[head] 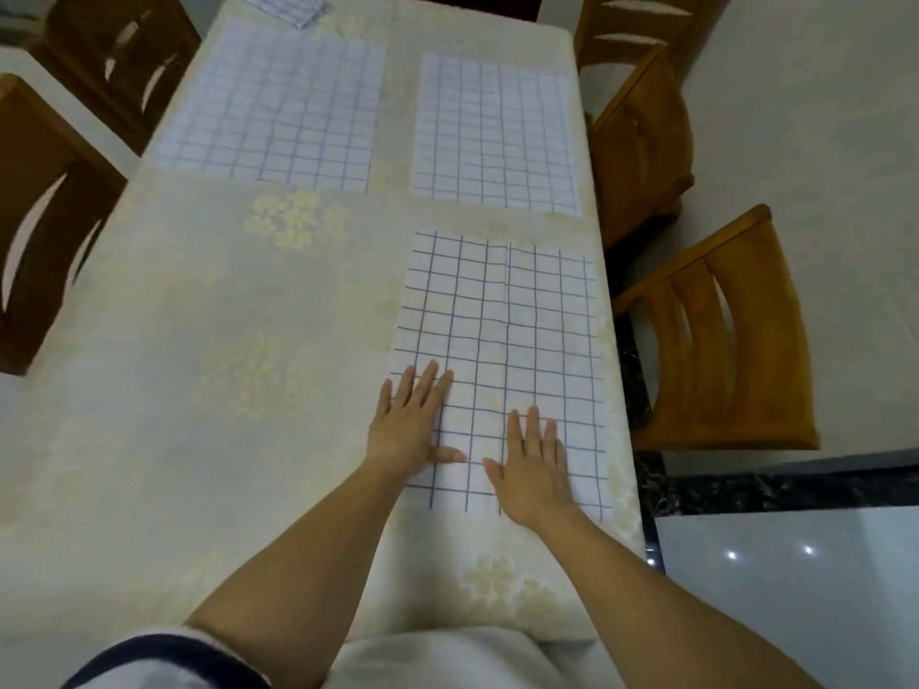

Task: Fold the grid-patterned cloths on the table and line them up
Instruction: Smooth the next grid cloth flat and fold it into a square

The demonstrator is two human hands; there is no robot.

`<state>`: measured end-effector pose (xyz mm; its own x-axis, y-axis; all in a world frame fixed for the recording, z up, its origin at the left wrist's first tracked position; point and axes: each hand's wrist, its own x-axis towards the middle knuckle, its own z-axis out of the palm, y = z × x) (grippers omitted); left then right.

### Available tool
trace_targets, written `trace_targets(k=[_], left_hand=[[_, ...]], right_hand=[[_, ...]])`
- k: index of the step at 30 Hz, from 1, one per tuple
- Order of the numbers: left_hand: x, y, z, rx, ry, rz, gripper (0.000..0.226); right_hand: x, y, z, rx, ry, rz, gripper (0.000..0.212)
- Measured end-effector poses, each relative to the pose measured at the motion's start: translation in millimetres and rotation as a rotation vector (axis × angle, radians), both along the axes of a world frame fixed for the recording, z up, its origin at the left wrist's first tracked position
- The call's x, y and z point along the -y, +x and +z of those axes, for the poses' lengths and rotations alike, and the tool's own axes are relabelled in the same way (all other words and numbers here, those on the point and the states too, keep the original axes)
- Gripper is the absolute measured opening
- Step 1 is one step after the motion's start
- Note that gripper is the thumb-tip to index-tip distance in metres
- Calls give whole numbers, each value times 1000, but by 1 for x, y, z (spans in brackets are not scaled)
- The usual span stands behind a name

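Presses left hand [410,422] and right hand [536,467], both flat with straight fingers, on near end of nearest cloth [502,330]. Lies lengthwise toward 12 o'clock from both hands. Farther out: far-left cloth [278,111] at 11 o'clock, far-right cloth [492,136] at 12.

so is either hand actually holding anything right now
Nothing is gripped. The left hand and right hand lie flat, fingers straight, on the near end of the nearest grid-patterned cloth.
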<state>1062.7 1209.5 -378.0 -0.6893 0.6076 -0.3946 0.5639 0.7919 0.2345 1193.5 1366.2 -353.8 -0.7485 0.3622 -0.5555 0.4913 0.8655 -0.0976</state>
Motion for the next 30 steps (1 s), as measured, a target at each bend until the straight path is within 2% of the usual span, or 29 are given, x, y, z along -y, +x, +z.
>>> trace_targets(k=[4, 10, 12, 14, 17, 19, 22, 25, 27, 30], left_hand=[[17, 0, -1, -3, 6, 22, 133], [50, -26, 2, 0, 4, -117, 134], [55, -39, 15, 12, -26, -180, 130], [55, -44, 29, -51, -55, -166, 120], [42, -26, 48, -124, 27, -14, 99], [26, 3, 51, -30, 117, 139, 87], [14, 47, 35, 103, 53, 221, 94], [30, 47, 13, 22, -42, 104, 105], [47, 24, 9, 33, -20, 28, 115], [62, -18, 21, 65, -71, -102, 125]], right_hand=[[20, 7, 2, -25, -3, -35, 72], [11, 15, 4, -287, 32, -12, 61], [-3, 13, 3, -211, -7, 36, 62], [-8, 12, 1, -114, -29, 57, 67], [11, 4, 1, -29, -9, -4, 73], [29, -5, 2, 16, 6, -79, 77], [54, -18, 7, 77, -11, -160, 82], [66, -20, 19, 171, -11, -119, 87], [59, -23, 31, 197, 12, -37, 78], [30, -39, 47, -15, -37, 3, 55]])
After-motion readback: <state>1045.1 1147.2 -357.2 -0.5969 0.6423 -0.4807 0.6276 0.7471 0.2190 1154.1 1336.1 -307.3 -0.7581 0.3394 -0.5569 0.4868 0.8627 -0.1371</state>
